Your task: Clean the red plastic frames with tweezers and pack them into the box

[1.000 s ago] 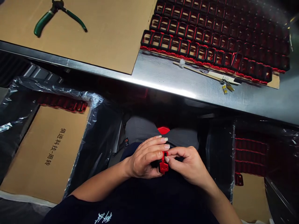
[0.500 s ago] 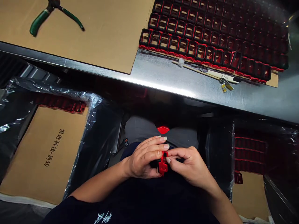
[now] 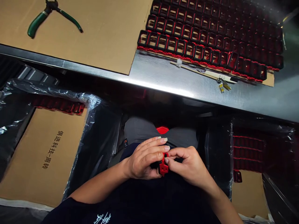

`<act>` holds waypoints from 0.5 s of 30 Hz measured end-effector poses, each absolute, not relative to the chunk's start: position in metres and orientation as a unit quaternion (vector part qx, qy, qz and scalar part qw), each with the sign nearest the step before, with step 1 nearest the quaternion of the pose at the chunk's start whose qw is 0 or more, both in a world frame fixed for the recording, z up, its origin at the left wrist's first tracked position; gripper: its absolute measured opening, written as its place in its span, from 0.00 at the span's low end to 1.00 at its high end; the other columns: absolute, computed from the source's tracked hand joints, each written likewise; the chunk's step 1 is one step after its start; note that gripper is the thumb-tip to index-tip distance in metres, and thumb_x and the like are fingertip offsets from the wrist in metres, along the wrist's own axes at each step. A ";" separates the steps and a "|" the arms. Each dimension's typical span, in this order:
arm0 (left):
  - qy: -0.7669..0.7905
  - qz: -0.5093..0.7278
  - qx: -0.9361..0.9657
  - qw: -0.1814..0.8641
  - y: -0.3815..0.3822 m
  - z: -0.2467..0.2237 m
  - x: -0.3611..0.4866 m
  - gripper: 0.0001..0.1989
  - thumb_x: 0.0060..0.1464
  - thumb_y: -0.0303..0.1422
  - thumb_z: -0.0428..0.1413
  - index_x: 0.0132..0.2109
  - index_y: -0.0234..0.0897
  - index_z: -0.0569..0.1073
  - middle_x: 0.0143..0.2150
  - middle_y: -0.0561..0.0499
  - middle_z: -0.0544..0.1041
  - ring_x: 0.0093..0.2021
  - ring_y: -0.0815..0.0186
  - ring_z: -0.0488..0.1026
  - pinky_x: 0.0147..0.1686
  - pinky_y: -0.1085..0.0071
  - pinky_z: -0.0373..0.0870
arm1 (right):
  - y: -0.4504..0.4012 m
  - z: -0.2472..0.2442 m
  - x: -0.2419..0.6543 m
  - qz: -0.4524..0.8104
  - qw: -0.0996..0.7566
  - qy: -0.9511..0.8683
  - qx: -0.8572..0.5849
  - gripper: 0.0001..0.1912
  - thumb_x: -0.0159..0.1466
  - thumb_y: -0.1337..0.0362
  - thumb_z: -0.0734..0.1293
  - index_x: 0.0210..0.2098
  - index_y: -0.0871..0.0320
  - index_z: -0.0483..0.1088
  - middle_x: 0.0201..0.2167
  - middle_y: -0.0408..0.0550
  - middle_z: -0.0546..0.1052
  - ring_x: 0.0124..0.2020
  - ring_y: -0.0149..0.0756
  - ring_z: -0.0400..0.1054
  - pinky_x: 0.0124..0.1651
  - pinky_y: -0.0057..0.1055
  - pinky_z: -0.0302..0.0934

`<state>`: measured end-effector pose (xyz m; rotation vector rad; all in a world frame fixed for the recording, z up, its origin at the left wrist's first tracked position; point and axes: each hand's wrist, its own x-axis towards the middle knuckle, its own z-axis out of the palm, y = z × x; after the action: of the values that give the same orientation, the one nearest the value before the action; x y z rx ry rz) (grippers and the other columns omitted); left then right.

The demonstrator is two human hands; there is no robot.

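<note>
A small red and black plastic frame part (image 3: 164, 168) is held close to my body, above my lap. My left hand (image 3: 146, 158) grips it from the left, thumb below and fingers stretched over its top. From the right, my right hand (image 3: 187, 161) pinches its upper end between thumb and forefinger. The fingers cover much of the part, so its black side shows only a little. Whether a smaller piece is in the right pinch cannot be made out.
Rows of similar red and black frames (image 3: 171, 44) stand on the metal bench (image 3: 158, 74). Nearby lie a wooden cotton swab (image 3: 193, 70) and green-handled pliers (image 3: 37, 25). Plastic-lined boxes flank me, with cardboard (image 3: 53, 149) and more frames (image 3: 249, 152) inside.
The red and black part has turned slightly in my fingers, showing more of its red lower face. Both hands keep nearly the same hold. The view has shifted a little.
</note>
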<state>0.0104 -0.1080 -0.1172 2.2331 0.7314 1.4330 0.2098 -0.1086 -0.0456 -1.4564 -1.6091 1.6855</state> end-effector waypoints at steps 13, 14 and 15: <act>0.258 0.509 0.799 0.190 -0.109 -0.116 0.011 0.27 0.60 0.39 0.61 0.60 0.31 0.65 0.49 0.37 0.83 0.66 0.57 0.71 0.63 0.58 0.73 | -0.108 -0.047 0.214 0.602 0.204 -0.578 -0.511 0.06 0.62 0.64 0.71 0.34 0.56 0.83 0.28 0.43 0.84 0.26 0.31 0.77 0.33 0.23 0.66; 0.259 0.507 0.801 0.188 -0.109 -0.116 0.011 0.27 0.59 0.39 0.61 0.60 0.31 0.65 0.48 0.37 0.83 0.66 0.57 0.71 0.63 0.58 0.73 | -0.109 -0.048 0.213 0.599 0.201 -0.583 -0.511 0.07 0.63 0.65 0.70 0.33 0.56 0.82 0.26 0.42 0.83 0.24 0.30 0.74 0.31 0.23 0.64; 0.260 0.505 0.802 0.186 -0.109 -0.115 0.011 0.27 0.60 0.39 0.61 0.60 0.31 0.65 0.48 0.38 0.84 0.65 0.57 0.72 0.62 0.58 0.74 | -0.109 -0.047 0.213 0.597 0.197 -0.589 -0.507 0.08 0.64 0.65 0.69 0.33 0.56 0.82 0.24 0.42 0.82 0.22 0.28 0.72 0.29 0.23 0.62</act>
<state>0.0111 -0.1090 -0.1153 2.2578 0.7326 1.4209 0.2133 -0.1089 -0.0473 -1.4208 -1.6503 1.6709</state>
